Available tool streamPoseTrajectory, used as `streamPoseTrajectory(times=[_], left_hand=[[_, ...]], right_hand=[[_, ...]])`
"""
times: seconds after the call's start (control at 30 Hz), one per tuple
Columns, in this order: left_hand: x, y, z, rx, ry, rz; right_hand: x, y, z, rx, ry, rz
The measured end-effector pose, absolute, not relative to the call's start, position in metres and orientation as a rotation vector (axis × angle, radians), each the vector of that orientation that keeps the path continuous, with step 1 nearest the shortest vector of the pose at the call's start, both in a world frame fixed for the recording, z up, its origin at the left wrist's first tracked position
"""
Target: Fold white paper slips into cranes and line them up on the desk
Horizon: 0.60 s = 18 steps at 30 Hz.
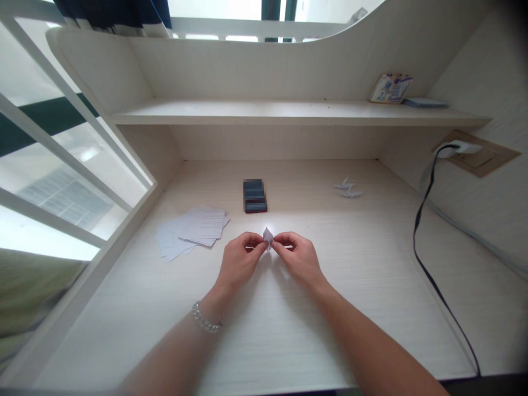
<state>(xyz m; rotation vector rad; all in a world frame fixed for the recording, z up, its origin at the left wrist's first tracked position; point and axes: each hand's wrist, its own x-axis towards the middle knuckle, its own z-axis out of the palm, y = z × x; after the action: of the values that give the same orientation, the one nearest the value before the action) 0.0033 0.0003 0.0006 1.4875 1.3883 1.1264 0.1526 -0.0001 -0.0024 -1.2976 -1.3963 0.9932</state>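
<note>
A small folded piece of white paper (268, 235), diamond-shaped with a pointed top, is held up over the desk between both hands. My left hand (243, 257) pinches its left edge between thumb and forefinger; a clear bead bracelet (205, 320) circles that wrist. From the other side, my right hand (300, 257) pinches the right edge the same way. Left of my hands lies a loose stack of white paper sheets (202, 225), some with printed lines. Folded paper cranes (348, 190) rest close together at the right rear of the desk.
Beyond my hands lies a dark, pixelated rectangular object (254, 196). A black cable (417, 220) runs from a wall socket (480, 153) down the desk's right side. On the shelf (256, 111) are a small colourful packet (391, 88) and a flat bluish item (424, 103). White rails (61, 143) border the left.
</note>
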Motion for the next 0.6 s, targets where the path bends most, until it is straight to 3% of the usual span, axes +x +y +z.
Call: streamPoseTrajectory(times=[0.6], left_hand=[[0.0059, -0.0024, 0.003, 1.52, 1.363, 1.134]], right_hand=[[0.1497, -0.0025, -0.0012, -1.222, -1.407, 0.92]])
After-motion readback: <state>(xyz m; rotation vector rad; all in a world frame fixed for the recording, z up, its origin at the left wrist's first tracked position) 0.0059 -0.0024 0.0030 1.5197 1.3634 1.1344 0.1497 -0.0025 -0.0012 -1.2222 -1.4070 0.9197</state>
